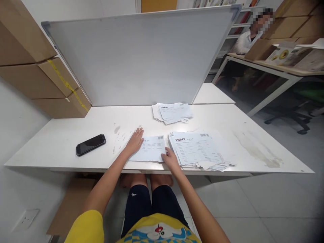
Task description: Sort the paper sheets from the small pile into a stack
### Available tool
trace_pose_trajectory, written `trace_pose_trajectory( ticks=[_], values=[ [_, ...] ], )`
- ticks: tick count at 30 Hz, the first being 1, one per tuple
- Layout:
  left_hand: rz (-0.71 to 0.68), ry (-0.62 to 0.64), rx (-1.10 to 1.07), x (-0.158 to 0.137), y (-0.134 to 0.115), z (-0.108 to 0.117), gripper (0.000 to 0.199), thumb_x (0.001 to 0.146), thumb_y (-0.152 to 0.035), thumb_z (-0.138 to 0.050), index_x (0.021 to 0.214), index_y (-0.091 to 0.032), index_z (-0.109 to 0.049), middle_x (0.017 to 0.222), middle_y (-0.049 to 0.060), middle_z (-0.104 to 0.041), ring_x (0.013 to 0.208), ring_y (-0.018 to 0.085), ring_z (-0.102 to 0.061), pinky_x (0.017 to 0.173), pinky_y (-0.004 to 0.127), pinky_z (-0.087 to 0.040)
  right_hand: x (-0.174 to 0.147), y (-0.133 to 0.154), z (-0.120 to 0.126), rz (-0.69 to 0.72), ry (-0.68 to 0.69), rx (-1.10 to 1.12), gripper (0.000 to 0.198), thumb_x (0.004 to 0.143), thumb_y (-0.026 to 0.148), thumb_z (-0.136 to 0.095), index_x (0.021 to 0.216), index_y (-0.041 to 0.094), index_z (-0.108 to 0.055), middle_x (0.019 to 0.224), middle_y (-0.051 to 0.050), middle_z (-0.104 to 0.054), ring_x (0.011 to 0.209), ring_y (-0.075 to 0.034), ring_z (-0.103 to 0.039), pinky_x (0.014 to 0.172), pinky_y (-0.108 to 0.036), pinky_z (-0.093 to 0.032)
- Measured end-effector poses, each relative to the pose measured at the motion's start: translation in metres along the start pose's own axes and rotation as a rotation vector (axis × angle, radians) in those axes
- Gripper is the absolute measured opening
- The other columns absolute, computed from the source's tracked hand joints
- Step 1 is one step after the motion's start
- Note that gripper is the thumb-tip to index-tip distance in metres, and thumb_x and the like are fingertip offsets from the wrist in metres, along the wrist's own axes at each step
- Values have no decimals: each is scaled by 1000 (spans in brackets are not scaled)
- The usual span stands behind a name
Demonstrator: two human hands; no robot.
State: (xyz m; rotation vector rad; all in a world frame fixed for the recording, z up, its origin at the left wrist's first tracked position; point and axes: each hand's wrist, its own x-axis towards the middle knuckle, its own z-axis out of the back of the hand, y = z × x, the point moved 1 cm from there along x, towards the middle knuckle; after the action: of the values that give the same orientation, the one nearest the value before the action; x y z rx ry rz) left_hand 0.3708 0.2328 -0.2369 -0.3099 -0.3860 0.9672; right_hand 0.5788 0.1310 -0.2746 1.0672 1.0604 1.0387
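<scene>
A printed paper sheet (152, 150) lies on the white table in front of me. My left hand (135, 141) rests flat on its left side with the fingers stretched out. At the sheet's right edge, my right hand (169, 158) pinches the paper between thumb and fingers. Just right of that hand is a thick, uneven stack of printed sheets (196, 148), the top one headed "PONY". Farther back, near the whiteboard, sits a smaller pile of similar sheets (174, 112).
A black phone (91, 145) lies on the table (63, 135) at the left. A whiteboard (141, 60) stands along the back edge. Cardboard boxes (58, 81) are stacked at the back left. Another person (244, 42) is at a desk at the far right.
</scene>
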Motion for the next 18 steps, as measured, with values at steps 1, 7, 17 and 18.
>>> trace_pose_trajectory(
  ticks=[1, 7, 17, 18],
  values=[
    [-2, -12, 11, 0, 1, -2, 52, 96, -31, -28, 145, -14, -29, 156, 12, -22, 146, 24, -10, 118, 44, -12, 0, 1, 1, 1, -2, -17, 44, 69, 27, -47, 109, 17, -58, 87, -5, -71, 81, -23, -65, 76, -34, -50],
    [26, 27, 134, 6, -4, 0, 52, 96, -29, -27, 145, -14, -29, 156, 11, -23, 146, 23, -11, 118, 45, -12, -5, 14, -4, 32, -34, -186, 45, 73, 26, -45, 114, 18, -59, 92, -7, -71, 83, -23, -64, 78, -35, -50],
    [118, -166, -74, -9, -2, 18, 57, 94, -38, -36, 147, -22, -27, 156, 8, -26, 145, 26, -15, 117, 48, -19, -35, 0, 151, 205, -465, -480, 52, 79, 36, -44, 128, 23, -55, 104, -8, -69, 96, -27, -61, 80, -37, -50],
    [143, -196, -87, -12, 1, 16, 58, 93, -39, -37, 147, -20, -27, 155, 10, -26, 145, 27, -16, 116, 49, -19, -32, 2, 176, 166, -494, -527, 52, 79, 35, -44, 127, 21, -56, 103, -8, -69, 94, -26, -61, 79, -35, -49]
  ],
)
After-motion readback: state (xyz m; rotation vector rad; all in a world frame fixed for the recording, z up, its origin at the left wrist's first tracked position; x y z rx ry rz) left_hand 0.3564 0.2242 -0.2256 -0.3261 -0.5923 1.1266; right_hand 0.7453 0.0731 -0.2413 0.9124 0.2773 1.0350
